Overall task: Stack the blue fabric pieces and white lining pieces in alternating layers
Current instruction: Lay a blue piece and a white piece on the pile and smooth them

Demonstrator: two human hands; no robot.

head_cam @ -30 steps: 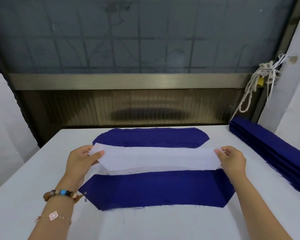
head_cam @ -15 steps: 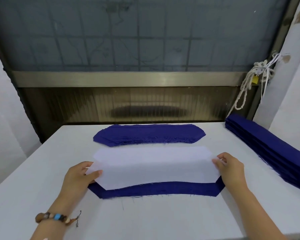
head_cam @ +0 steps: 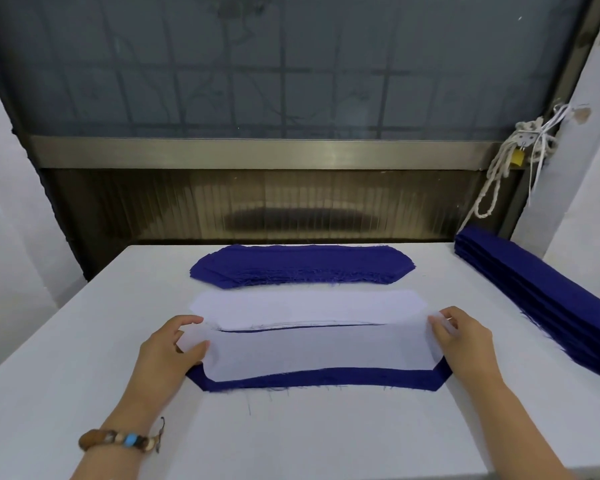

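Lining piece [head_cam: 319, 355], held aloft a second ago, now covers the blue piece [head_cam: 326, 381]; your left hand [head_cam: 167, 348] and right hand [head_cam: 465, 337] pinch its ends, so this layer looks nearly set.

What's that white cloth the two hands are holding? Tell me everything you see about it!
The white lining piece is thin, soft and slightly see-through, long with slanted corners. The left hand pinches its left end, which curls up, and the right hand pinches its right end. It is spread over a blue fabric piece, whose near edge and corners stick out below it. Just behind it lies a pile of white lining.
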